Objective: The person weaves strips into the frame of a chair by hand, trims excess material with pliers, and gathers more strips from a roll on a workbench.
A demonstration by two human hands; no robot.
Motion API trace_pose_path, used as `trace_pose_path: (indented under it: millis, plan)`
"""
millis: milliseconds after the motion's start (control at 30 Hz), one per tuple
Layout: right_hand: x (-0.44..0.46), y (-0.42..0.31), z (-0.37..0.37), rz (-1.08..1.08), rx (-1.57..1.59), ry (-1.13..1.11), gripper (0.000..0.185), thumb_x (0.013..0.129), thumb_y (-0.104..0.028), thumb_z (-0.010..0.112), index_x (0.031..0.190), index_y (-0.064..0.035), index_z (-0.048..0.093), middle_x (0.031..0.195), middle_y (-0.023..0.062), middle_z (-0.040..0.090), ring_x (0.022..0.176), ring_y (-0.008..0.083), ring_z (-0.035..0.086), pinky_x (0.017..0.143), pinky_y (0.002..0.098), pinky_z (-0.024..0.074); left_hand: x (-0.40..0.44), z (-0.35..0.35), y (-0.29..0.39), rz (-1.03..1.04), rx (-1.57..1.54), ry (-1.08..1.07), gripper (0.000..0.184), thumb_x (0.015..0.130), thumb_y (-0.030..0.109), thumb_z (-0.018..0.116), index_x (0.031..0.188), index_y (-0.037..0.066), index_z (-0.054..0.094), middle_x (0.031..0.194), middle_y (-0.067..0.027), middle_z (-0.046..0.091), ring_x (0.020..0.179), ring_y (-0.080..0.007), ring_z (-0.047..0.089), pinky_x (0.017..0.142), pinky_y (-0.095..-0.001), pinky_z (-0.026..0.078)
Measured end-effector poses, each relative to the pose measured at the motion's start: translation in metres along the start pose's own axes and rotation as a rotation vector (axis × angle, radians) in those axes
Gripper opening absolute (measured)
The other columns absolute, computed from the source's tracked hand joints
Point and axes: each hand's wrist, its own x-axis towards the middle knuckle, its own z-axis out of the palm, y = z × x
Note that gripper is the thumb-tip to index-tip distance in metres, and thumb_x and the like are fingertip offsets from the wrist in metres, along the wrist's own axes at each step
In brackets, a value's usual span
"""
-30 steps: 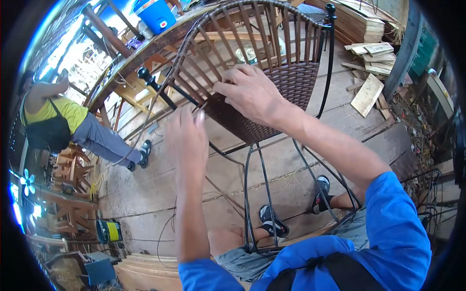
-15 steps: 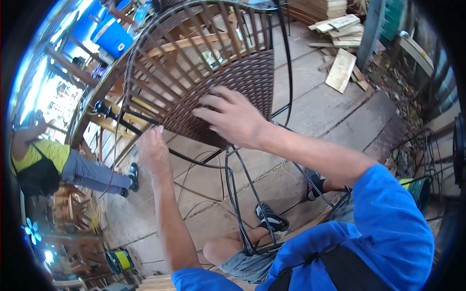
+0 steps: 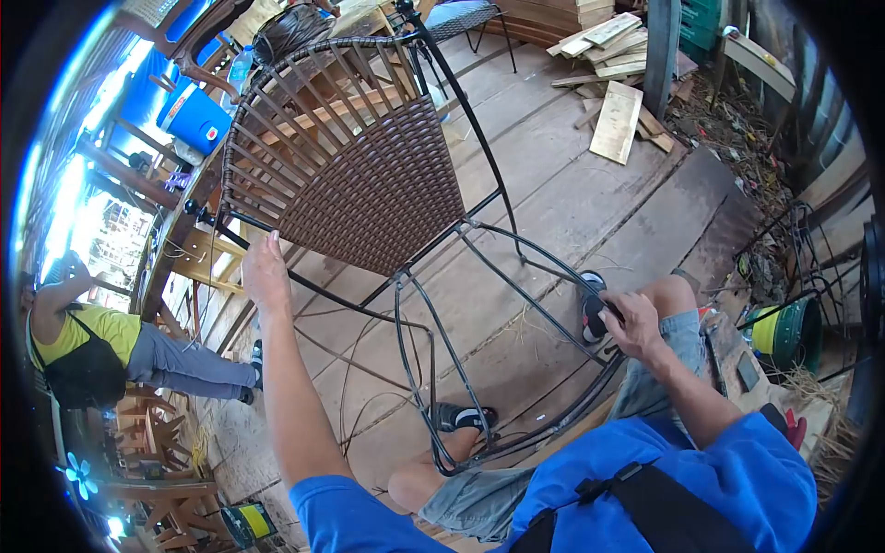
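A chair with a black metal frame (image 3: 481, 138) and a brown woven back (image 3: 378, 184) stands tilted before me. Tight weave fills the lower part of the back; spaced brown strips fan out above it to the wrapped curved rim. My left hand (image 3: 266, 274) is closed around the black side bar at the left of the weave. Over by my knee, my right hand (image 3: 632, 324) is off the weave, its fingers curled; whether anything is in them is hidden. The bare black seat frame (image 3: 479, 263) extends between my legs.
Loose brown strands (image 3: 355, 364) lie on the plank floor at left. A person (image 3: 101, 346) in a yellow shirt stands farther left. Wooden boards (image 3: 616, 120) are piled at the upper right, a blue cooler (image 3: 195, 118) stands upper left, and a green bucket (image 3: 784, 332) sits right.
My right hand has left the woven back and moved right and down to my knee. My left hand stays at the side bar. The chair appears shifted in view.
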Motion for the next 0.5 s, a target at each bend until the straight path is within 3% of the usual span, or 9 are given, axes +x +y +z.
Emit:
trace_pose_path:
  millis: [67,200,233,267,333,367,433,500]
  plan:
    - [0.014,-0.001,0.007,-0.055,0.008,0.135,0.032,0.079,-0.023,0.062,0.106,-0.0057,0.058,0.077,0.0119,0.062,0.074,0.0294,0.059,0.072,0.0382,0.042,0.013,0.006,-0.007,-0.037,-0.022,-0.1,0.037,0.095,0.034,0.042,0.09,0.003,0.061,0.086,-0.0182,0.062,0.083,-0.0375,0.058,0.073,-0.0457,0.045]
    - [0.053,-0.011,0.005,-0.035,0.094,0.199,0.03,0.079,-0.023,0.06,0.106,-0.0087,0.059,0.078,0.012,0.063,0.075,0.0296,0.059,0.076,0.0385,0.0429,0.045,0.035,-0.008,-0.171,0.001,-0.199,0.039,0.096,0.035,0.04,0.096,0.004,0.062,0.087,-0.0201,0.063,0.086,-0.0381,0.059,0.077,-0.0463,0.045]
    - [0.062,-0.013,0.005,0.011,0.066,0.164,0.031,0.081,-0.024,0.06,0.107,-0.0083,0.059,0.079,0.0123,0.064,0.076,0.0287,0.061,0.077,0.0383,0.0437,0.056,0.035,-0.001,-0.257,0.1,-0.324,0.034,0.093,0.034,0.046,0.101,0.004,0.061,0.098,-0.0189,0.062,0.093,-0.0357,0.059,0.078,-0.0474,0.046]
    - [0.068,-0.016,0.005,0.031,0.077,0.144,0.03,0.081,-0.024,0.06,0.107,-0.0084,0.059,0.079,0.0123,0.064,0.076,0.0286,0.061,0.076,0.0384,0.044,0.058,0.035,0.01,-0.247,0.21,-0.19,0.033,0.091,0.033,0.049,0.103,0.005,0.061,0.104,-0.0179,0.06,0.096,-0.0349,0.058,0.079,-0.0476,0.046]
    - [0.087,-0.026,-0.003,0.081,0.102,0.104,0.03,0.082,-0.024,0.06,0.107,-0.0085,0.059,0.079,0.0125,0.065,0.077,0.0282,0.062,0.076,0.0385,0.0446,0.061,0.043,0.045,-0.206,0.424,0.078,0.032,0.088,0.031,0.054,0.106,0.005,0.059,0.115,-0.0161,0.057,0.103,-0.0334,0.056,0.079,-0.048,0.046]
    - [0.095,-0.031,-0.007,0.092,0.116,0.094,0.03,0.082,-0.026,0.061,0.106,-0.0077,0.06,0.078,0.0126,0.065,0.076,0.0283,0.063,0.075,0.0381,0.0447,0.062,0.047,0.063,-0.187,0.347,0.075,0.038,0.083,0.028,0.06,0.113,0.005,0.056,0.128,-0.0124,0.048,0.112,-0.0323,0.05,0.084,-0.049,0.043]
    - [0.108,-0.031,-0.006,0.068,0.152,0.114,0.03,0.082,-0.026,0.061,0.105,-0.0071,0.06,0.078,0.0128,0.065,0.076,0.0286,0.062,0.074,0.0379,0.0447,0.058,0.074,0.092,0.135,0.214,0.09,0.04,0.083,0.026,0.059,0.115,0.003,0.055,0.129,-0.0132,0.047,0.113,-0.034,0.048,0.09,-0.0501,0.039]
    - [0.115,-0.028,-0.007,0.053,0.172,0.124,0.031,0.081,-0.027,0.063,0.104,-0.0064,0.06,0.077,0.0124,0.063,0.076,0.0284,0.062,0.072,0.0378,0.0444,0.039,0.087,0.149,0.184,0.113,-0.096,0.042,0.084,0.026,0.058,0.119,0.003,0.053,0.132,-0.015,0.045,0.122,-0.0348,0.041,0.097,-0.0501,0.034]
